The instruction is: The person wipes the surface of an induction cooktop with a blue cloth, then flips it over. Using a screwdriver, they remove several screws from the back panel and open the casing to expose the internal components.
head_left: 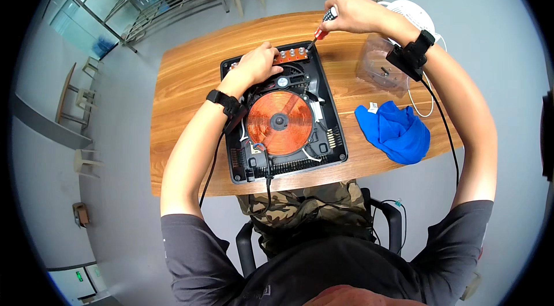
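Observation:
An opened induction cooker base [340,147] lies on the table, its black shell showing a round copper coil [268,133] and a small fan [283,81]. Along its far edge runs an orange circuit board strip [297,54] with several round buttons. My left hand [259,64] is closed over the left part of this board, thumb on the near side and bent fingers on the far side. My right hand [352,13] grips a screwdriver [320,33] with a red, black and white handle. Its tip points down at the board's right end; whether it touches a screw is too small to tell.
Right of the cooker stands a clear plastic box [381,72] with small dark parts inside. A crumpled blue cloth [398,133] lies nearer me. Behind the box are a round white appliance [411,14] and its white cable [424,114]. A black power cord [269,185] hangs over the near edge.

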Motion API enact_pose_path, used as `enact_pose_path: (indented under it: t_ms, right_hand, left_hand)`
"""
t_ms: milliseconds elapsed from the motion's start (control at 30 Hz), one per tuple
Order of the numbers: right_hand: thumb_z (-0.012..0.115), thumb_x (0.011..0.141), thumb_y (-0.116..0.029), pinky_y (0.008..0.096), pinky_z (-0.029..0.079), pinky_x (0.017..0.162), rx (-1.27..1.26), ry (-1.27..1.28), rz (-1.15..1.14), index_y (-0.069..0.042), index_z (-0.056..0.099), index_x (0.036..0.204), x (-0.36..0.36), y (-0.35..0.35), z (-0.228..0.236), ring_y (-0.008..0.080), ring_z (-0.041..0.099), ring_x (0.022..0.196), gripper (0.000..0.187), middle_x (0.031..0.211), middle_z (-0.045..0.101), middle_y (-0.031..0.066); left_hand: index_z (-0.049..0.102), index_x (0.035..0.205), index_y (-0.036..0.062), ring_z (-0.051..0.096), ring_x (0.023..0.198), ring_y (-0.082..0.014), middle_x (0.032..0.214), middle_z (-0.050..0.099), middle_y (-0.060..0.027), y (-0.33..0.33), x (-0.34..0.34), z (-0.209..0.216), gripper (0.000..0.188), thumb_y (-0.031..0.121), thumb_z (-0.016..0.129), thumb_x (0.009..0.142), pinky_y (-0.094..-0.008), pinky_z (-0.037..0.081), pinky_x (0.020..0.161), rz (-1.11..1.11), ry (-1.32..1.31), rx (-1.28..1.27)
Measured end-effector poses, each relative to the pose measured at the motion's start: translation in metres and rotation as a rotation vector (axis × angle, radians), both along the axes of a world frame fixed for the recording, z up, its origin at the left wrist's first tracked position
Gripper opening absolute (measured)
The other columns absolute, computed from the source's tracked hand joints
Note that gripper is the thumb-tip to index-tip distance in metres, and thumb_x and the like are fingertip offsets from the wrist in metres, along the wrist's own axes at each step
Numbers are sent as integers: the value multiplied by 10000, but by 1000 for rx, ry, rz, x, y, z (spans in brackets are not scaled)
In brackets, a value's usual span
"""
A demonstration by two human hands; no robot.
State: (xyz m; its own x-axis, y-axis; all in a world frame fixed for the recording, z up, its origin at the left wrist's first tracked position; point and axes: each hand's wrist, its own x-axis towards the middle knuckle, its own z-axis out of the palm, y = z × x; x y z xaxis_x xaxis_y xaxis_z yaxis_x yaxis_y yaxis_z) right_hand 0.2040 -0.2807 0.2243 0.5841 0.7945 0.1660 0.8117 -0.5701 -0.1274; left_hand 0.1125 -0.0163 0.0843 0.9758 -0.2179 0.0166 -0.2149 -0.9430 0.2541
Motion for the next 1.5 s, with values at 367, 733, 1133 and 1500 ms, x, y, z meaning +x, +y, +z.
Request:
enact_pose_path:
  t_ms: [367,733,1133,1500]
  right_hand:
    - [724,845,-375,420,572,685,-27,76,43,76,742,904,0,12,-9,384,711,720,455,733,689,261]
    - [731,800,-356,417,586,754,-98,122,-40,40,759,872,1,24,3,366,731,794,404,790,723,238]
    - [729,820,-367,417,583,720,-116,83,20,87,746,936,8,28,-1,380,722,748,468,746,698,266]
    - [721,829,-364,399,592,722,-110,92,6,100,742,970,5,30,-3,374,724,746,485,744,699,266]
  left_hand:
    - [625,1155,-5,620,1142,-409,1217,593,-179,-1,4,-8,353,154,760,869,-486,518,979,-10,-46,-6]
    - [646,1076,8,627,1081,-415,1133,605,-196,-4,9,-6,248,165,722,900,-486,522,940,29,-66,62]
    - [667,1084,-9,628,1076,-411,1117,616,-200,-3,11,-16,224,119,699,903,-468,515,957,16,-98,1]
    - [668,1097,-12,633,1081,-409,1117,632,-205,7,17,-24,264,-25,658,834,-457,522,957,-49,-122,19]
